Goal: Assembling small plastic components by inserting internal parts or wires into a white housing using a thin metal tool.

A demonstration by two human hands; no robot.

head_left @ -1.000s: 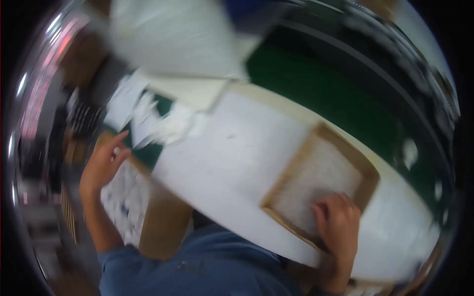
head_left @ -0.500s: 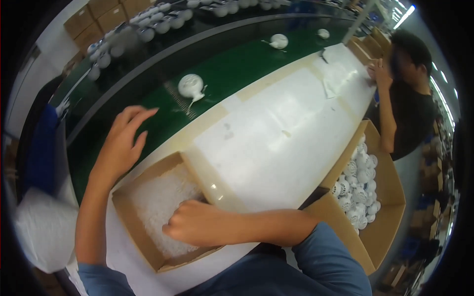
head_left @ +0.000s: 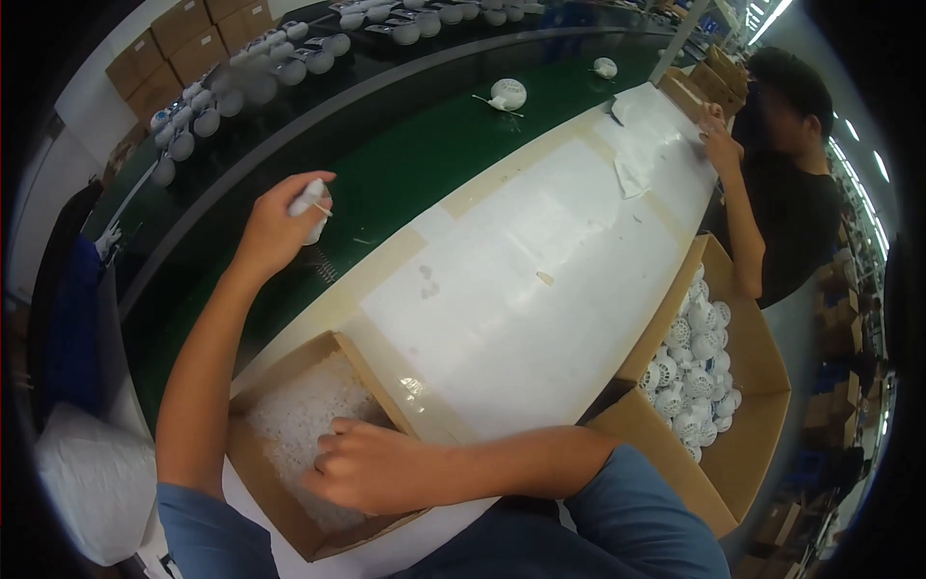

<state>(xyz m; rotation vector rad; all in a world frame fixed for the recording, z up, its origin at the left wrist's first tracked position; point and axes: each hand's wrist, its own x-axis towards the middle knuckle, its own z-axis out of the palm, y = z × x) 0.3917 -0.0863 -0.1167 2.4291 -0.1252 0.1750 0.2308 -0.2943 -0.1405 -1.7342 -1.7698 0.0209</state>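
My left hand [head_left: 278, 224] is closed around a white round plastic part [head_left: 313, 201] over the green conveyor belt [head_left: 405, 159]. A thin pale strand sticks out of that part, and my fingers cover much of it. My right hand [head_left: 371, 468] is down in a small cardboard box [head_left: 376, 374] filled with tiny clear-white plastic pieces [head_left: 313, 410]. Its fingers are curled and pressed together among the pieces. What they pinch, if anything, is hidden.
Two more white round parts [head_left: 507, 94] lie farther along the belt. A white-topped table [head_left: 502, 289] runs beside it. At right stands a cardboard box [head_left: 752, 434] of white vented round parts [head_left: 699, 376]. A co-worker [head_left: 786, 183] sits beyond, one arm over the table.
My left hand has reached the nearest white round part on the belt and closed on it. The farther parts appear shifted left. My right hand stays in the small box.
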